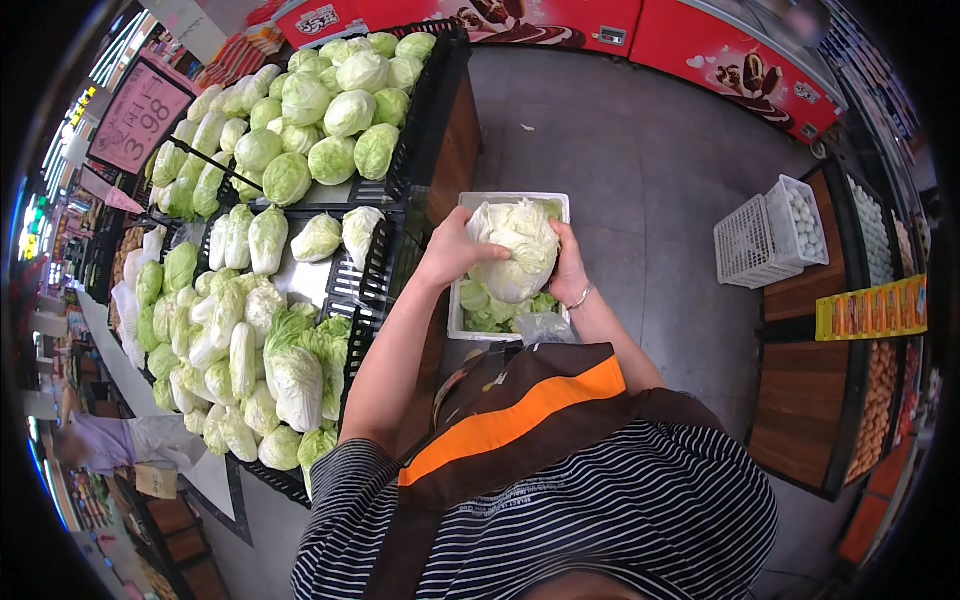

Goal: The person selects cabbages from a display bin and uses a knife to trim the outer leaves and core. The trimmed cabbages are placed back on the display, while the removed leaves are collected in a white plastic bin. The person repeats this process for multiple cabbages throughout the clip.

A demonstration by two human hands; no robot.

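Between my two hands is a pale round cabbage (516, 251), held above a white foam box (454, 315). My left hand (466, 244) grips its left side, with the thumb lying across the front. On the opposite side my right hand (568, 259) supports it, some fingers hidden behind the leaves. Loose green cabbage leaves (487, 307) lie in the box under it. A clear plastic bag (545, 328) bunches at the box's near edge, against my brown and orange apron (525, 405).
Left of me stands a black-rimmed produce stand with round cabbages (304, 97) and napa cabbages (296, 382). Red chest freezers (540, 22) line the far side. To the right, white baskets (750, 240) adjoin a wooden egg stand (795, 405). A person (112, 442) is at far left.
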